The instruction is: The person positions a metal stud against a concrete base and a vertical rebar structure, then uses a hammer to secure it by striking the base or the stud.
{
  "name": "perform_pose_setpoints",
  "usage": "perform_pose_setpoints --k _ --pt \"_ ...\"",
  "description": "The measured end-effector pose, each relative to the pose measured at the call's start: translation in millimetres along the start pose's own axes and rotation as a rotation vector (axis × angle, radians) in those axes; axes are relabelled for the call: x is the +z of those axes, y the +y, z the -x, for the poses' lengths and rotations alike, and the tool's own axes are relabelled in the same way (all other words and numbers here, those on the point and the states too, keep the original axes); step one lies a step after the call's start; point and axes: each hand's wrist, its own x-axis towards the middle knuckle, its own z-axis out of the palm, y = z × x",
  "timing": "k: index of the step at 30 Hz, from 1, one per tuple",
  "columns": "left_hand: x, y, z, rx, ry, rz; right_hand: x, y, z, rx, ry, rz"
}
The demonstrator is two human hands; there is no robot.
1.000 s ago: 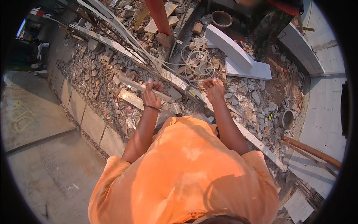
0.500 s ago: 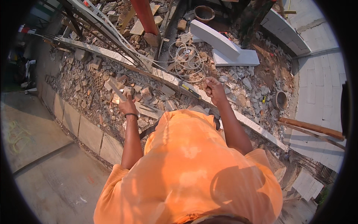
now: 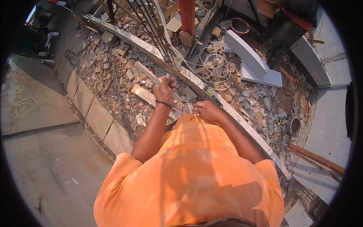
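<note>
My left hand, a dark band at its wrist, is closed around a narrow wooden strip. The strip slants from the upper left down towards my chest. My right hand is in front of my chest, close to the strip's lower end, its fingers pinched together. A small pale piece shows beside those fingertips; whether it is the strip's end or something separate, I cannot tell. Below my left hand, a flat board lies on the rubble.
A low concrete beam runs diagonally past my right arm, with a yellow-and-black tool on it. Beyond lie coiled pale hose, white blocks, a bucket and a red post. Paving slabs border the rubble at left.
My left hand has moved right and nearer my chest with the wooden strip. My right hand has come down and left, close to the strip's lower end. The view has shifted.
</note>
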Motion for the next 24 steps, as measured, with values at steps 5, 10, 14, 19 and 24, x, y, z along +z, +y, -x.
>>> perform_pose_setpoints --k 5,10,14,19,24 --pt "-2.6 28.8 7.3 -0.108 -0.075 0.296 -44.0 -70.8 20.5 -0.277 -0.176 -0.783" --pt "13.6 96.4 29.8 0.063 -0.246 0.194 -21.7 -74.0 -21.3 -0.147 0.060 0.230" --pt "-10.9 96.7 -11.3 0.010 -0.201 0.348 15.2 -115.7 -5.3 -0.205 -0.104 0.739" --pt "-64.7 98.5 -45.5 -0.057 -0.169 0.501 -13.7 -152.6 2.4 -0.547 -0.220 0.392" --pt "-61.0 129.5 -24.2 0.015 -0.359 0.387 -67.0 -159.7 -30.8 -0.208 -0.041 -0.342"
